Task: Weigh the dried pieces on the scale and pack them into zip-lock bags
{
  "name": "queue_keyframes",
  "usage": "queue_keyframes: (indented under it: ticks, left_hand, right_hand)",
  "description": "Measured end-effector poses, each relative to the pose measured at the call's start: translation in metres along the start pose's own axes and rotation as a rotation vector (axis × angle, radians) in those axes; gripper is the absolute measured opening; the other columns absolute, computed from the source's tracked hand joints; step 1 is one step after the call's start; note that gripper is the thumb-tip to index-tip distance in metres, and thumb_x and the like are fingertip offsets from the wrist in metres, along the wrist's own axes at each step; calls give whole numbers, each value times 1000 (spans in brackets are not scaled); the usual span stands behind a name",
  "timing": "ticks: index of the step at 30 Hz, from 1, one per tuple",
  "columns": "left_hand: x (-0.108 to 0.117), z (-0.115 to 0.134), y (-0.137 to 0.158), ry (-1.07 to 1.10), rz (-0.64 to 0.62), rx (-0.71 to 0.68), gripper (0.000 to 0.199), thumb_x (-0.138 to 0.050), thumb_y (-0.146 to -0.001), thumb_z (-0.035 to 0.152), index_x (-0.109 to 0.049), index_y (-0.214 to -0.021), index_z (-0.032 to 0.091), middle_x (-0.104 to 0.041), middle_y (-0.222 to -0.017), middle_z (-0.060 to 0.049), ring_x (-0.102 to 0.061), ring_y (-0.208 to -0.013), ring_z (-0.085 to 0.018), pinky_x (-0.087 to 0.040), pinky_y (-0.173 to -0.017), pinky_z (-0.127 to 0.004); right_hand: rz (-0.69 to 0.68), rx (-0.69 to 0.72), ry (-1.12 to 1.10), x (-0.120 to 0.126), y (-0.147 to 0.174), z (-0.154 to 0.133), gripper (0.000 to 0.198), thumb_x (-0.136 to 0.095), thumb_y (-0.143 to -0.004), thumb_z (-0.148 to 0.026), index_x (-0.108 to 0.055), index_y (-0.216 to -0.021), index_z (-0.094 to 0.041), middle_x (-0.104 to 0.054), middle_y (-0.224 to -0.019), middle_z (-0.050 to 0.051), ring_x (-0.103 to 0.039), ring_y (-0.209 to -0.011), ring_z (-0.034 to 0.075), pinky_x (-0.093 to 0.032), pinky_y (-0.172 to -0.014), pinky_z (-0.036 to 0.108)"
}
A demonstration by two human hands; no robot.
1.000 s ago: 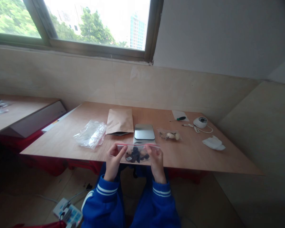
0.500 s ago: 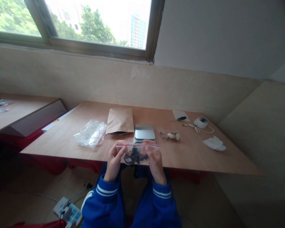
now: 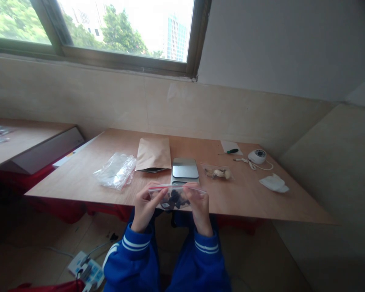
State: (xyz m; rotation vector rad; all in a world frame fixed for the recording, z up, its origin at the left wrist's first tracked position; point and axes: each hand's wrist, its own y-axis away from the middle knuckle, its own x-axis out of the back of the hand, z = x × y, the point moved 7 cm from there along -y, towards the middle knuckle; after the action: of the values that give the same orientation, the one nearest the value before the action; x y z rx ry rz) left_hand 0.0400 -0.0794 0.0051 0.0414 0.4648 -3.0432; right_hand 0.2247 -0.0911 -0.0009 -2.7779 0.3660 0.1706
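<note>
Between my two hands is a clear zip bag [image 3: 174,198] with a red seal strip and several dark pieces inside. My left hand [image 3: 145,207] pinches the seal toward its left end, thumb pointing inward along the strip. My right hand [image 3: 199,205] grips the same strip toward the right end. Just beyond the bag lies a kitchen scale [image 3: 185,168] with a shiny metal plate; its near part is partly covered by the bag and my hands. Whether the seal is fully pressed together I cannot tell.
Left of the scale are a brown paper pouch [image 3: 153,154] and a pile of clear plastic bags [image 3: 116,171]. To its right lie a bag of pale pieces [image 3: 219,173], a green screwdriver [image 3: 232,151], a white dome camera [image 3: 257,157] with its cable and a crumpled white tissue [image 3: 274,183].
My left thumb has slid inward along the seal strip, toward the right. The bag remains in both hands, and the things on the table lie as before.
</note>
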Motion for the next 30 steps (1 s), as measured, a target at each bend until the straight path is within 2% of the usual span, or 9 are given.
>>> queue_keyframes:
  ticks: [3, 8, 10, 13, 15, 23, 30]
  left_hand:
    - [4, 12, 2, -29, 14, -56, 16, -72, -74, 29, -69, -64, 18, -65, -68, -3, -62, -67, -17, -50, -62, -28]
    - [0, 22, 2, -45, 19, -90, 12, -73, -73, 30, -71, -70, 19, -67, -71, -4, -63, -70, -19, -52, -68, -30]
    - [-3, 17, 1, 4, 33, -45, 15, -72, -74, 33, -71, -74, 18, -68, -73, -4, -64, -71, -19, -52, -67, -30]
    - [-6, 8, 1, 75, 57, 15, 20, -71, -75, 37, -70, -81, 17, -70, -74, -3, -65, -68, -17, -53, -63, -28]
    - [-5, 6, 1, 93, 61, 19, 22, -71, -75, 38, -70, -82, 17, -70, -74, -3, -65, -68, -17, -54, -64, -27]
    - [-8, 1, 0, 109, 2, 107, 21, -79, -66, 34, -71, -76, 17, -71, -70, -4, -67, -68, -20, -54, -56, -27]
    - [-9, 2, 2, 87, 34, 57, 16, -76, -69, 33, -72, -73, 19, -70, -69, -3, -66, -68, -19, -52, -55, -25]
  right_hand:
    - [-4, 75, 61, 3, 1, -16, 10, -69, -79, -30, -72, -75, -21, -66, -86, 3, -61, -89, 20, -48, -84, 32]
    - [-55, 77, 22, 2, 1, -27, 13, -68, -79, -32, -70, -73, -21, -65, -86, 4, -61, -92, 21, -49, -86, 33]
    - [-89, 8, -34, -2, 1, -23, 14, -67, -80, -35, -69, -77, -21, -66, -87, 4, -62, -90, 20, -51, -83, 33]
    - [-171, -168, -131, -13, 5, -13, 22, -65, -81, -39, -68, -93, -22, -69, -88, 3, -64, -81, 19, -53, -72, 30]
    - [-202, -210, -156, -17, 8, -11, 24, -64, -82, -40, -68, -96, -21, -70, -89, 4, -65, -81, 19, -54, -71, 30]
    - [-154, -170, -120, -16, 7, -6, 23, -69, -77, -40, -70, -89, -20, -70, -84, 3, -65, -80, 20, -54, -74, 31]
    - [-55, -39, -35, -15, 3, -12, 14, -69, -77, -35, -70, -76, -20, -67, -78, 2, -62, -79, 18, -51, -76, 30]
